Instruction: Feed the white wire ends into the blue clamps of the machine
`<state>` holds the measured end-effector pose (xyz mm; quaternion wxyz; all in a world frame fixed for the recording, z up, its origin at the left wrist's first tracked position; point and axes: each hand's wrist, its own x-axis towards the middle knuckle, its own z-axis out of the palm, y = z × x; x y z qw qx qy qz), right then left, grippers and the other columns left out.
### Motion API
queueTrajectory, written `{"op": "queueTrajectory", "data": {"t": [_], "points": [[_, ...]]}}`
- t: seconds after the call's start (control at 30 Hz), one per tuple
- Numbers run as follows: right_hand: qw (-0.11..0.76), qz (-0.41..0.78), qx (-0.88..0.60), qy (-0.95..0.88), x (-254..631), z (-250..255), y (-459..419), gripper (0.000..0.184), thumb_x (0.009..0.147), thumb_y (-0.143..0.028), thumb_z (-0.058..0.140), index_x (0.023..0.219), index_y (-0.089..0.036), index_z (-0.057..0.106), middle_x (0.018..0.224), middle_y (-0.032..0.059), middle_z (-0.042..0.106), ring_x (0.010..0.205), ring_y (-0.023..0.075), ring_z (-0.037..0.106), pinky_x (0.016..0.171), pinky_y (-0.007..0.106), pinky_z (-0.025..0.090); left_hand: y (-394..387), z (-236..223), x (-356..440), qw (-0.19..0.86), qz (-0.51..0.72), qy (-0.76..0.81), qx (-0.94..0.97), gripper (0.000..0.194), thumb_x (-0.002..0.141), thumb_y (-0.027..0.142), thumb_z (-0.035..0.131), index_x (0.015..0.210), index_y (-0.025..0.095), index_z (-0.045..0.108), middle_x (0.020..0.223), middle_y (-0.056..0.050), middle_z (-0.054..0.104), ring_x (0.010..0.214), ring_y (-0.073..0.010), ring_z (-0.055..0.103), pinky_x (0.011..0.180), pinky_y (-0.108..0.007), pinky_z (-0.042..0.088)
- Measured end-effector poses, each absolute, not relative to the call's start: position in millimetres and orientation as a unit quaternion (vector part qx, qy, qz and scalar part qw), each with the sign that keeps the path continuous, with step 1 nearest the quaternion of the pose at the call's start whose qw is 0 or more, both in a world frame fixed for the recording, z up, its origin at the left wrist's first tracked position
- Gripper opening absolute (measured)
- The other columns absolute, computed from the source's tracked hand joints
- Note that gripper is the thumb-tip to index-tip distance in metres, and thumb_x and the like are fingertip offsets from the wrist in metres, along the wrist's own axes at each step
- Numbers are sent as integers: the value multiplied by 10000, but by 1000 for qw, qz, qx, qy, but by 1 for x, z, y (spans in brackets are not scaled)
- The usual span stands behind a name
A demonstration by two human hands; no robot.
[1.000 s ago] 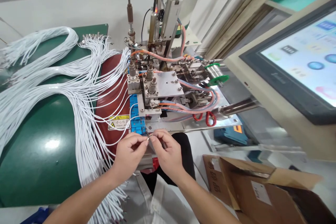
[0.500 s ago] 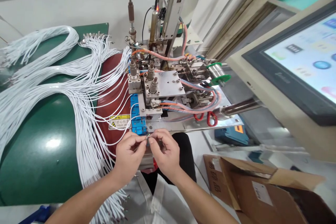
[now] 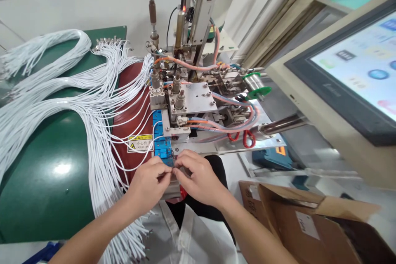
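Fingers (image 3: 162,167) of the left hand (image 3: 149,182) and right hand (image 3: 199,178) meet in closed pinches, contents hidden, just beside the blue clips (image 3: 162,150) that white cables (image 3: 99,165) run to, where small, steady moves should serve best.

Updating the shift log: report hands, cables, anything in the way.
Left hand, right hand: pinched, nearly meeting; anything held too small to identify. White cables spread left, some running to blue blocks just beyond hands. No obstruction seen.

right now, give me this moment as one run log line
left hand: pinching | right hand: pinching, beside left | held: too small to identify | ahead: blue fixture blocks | left: white cables
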<state>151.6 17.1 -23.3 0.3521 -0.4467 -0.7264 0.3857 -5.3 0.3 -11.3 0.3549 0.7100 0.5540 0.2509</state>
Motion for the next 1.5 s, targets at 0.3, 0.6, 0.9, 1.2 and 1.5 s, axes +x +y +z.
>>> {"op": "queueTrajectory", "data": {"t": [0.3,0.6,0.9,1.2,1.5], "points": [[490,394,-510,-587,126,-39,4,163,782,-164,506,628,-174,560,659,17,530,639,136,518,603,260,425,0,-24,-2,389,355,630,572,99,777,209,521,703,159,563,666,26,483,523,-77,509,493,-191,413],[464,423,-524,-575,132,-39,12,77,732,-169,562,669,-174,606,688,29,591,650,141,565,585,249,452,-1,-30,-6,359,343,606,621,101,765,155,529,728,166,622,667,16,509,569,-86,528,517,-187,424],[459,288,-513,-666,136,-47,12,93,746,-175,551,716,-182,639,699,52,621,673,165,573,658,301,463,4,-25,-11,331,315,581,674,137,803,178,529,830,172,663,798,-38,627,752,-133,588,710,-242,471],[419,368,-587,-586,140,-53,19,145,729,-209,545,589,-181,569,592,1,569,558,127,521,550,236,416,10,-18,-23,304,202,569,737,198,845,184,458,954,204,621,878,-29,642,803,-154,605,740,-282,486],[366,365,-565,-643,142,-64,30,142,770,-218,467,648,-193,534,659,12,555,647,154,523,610,262,412,12,-37,-29,111,200,533,814,261,856,99,378,965,141,611,865,-72,587,806,-163,584,741,-302,505]]}}
